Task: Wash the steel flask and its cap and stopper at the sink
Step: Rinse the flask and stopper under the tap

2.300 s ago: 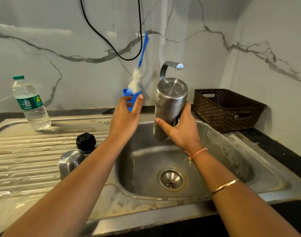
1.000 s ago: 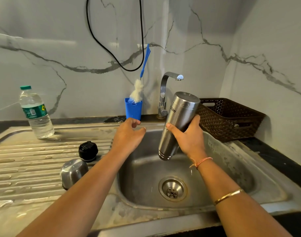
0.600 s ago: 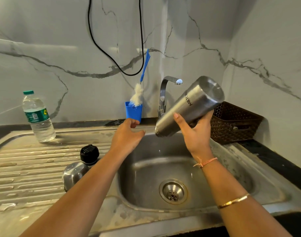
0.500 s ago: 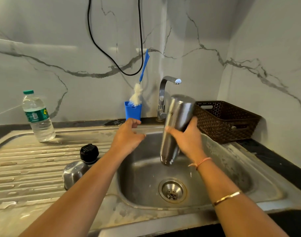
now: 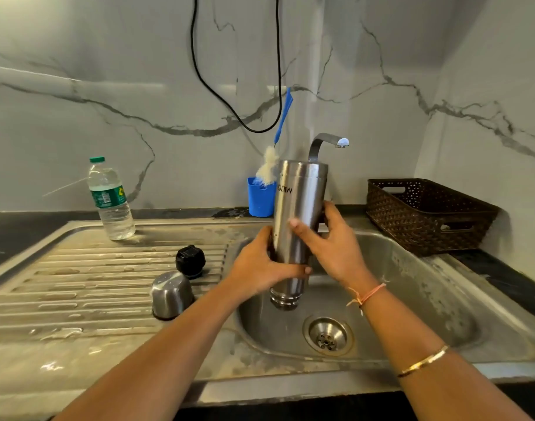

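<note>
The steel flask (image 5: 299,205) hangs upside down over the sink basin (image 5: 412,302), its threaded mouth pointing at the bottom. My left hand (image 5: 260,268) grips its lower body from the left, thumb across the front. My right hand (image 5: 333,247) grips it from the right, a little higher. The steel cap (image 5: 170,294) stands mouth-down on the ribbed drainboard (image 5: 62,287). Just behind the cap sits the black stopper (image 5: 190,261).
A blue cup (image 5: 260,197) with a bottle brush (image 5: 283,123) stands at the wall beside the tap (image 5: 327,141). A plastic water bottle (image 5: 110,199) is at the back left, a brown basket (image 5: 427,214) at the right. The drain (image 5: 327,335) lies below the flask.
My left hand left the blue cup and came across to grip the flask. The right hand swung the flask about and now holds it upright, mouth down.
</note>
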`<state>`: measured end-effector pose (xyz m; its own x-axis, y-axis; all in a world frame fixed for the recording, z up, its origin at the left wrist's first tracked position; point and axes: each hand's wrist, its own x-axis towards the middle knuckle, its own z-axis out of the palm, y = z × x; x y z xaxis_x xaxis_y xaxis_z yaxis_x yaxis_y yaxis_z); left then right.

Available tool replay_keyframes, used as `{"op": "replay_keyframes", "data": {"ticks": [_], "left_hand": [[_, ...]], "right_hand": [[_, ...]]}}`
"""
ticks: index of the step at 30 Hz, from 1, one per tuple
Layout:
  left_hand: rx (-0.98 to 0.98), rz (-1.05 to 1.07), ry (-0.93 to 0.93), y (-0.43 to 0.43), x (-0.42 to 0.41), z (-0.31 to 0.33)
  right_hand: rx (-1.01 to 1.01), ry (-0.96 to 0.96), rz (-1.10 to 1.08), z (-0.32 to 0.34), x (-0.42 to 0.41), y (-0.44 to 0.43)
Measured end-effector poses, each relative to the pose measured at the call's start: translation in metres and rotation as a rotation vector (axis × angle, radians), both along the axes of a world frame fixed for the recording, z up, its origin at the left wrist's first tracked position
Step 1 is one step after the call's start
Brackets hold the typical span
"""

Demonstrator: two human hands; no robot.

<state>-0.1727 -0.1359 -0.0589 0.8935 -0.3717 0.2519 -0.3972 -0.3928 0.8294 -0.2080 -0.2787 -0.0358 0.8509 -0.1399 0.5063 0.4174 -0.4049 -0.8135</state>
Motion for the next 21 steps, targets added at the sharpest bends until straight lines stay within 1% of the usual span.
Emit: {"op": "replay_keyframes", "data": {"ticks": [2,3,7,10,13,15,17,21], "left_hand": [[0.001,0.020,-0.017,0.013,-0.005,0.009],[-0.011,0.018,-0.025,0.020,-0.009,0.015],[-0.091,0.067,0.009,0.061,-0.025,0.031],[-0.085,0.117,0.008,0.100,-0.033,0.036],[-0.034,0.187,-0.014,0.144,-0.039,0.038],[0.006,0.262,-0.029,0.175,-0.041,0.037],[-0.001,0.354,-0.039,0.199,-0.040,0.036],[-0.131,0.541,-0.073,0.227,-0.024,0.033]], "right_hand": [[0.196,0.021,0.131,0.000,0.001,0.001],[0.229,0.025,0.139,0.000,0.001,-0.001],[0.131,0.049,0.105,-0.009,0.001,-0.001],[0.097,0.092,0.099,-0.015,0.003,0.000],[0.127,0.116,0.085,-0.018,0.003,0.003],[0.130,0.125,0.082,-0.019,0.002,0.006],[0.118,0.130,0.085,-0.021,0.001,0.010],[0.119,0.145,0.115,-0.022,-0.004,0.024]]}}
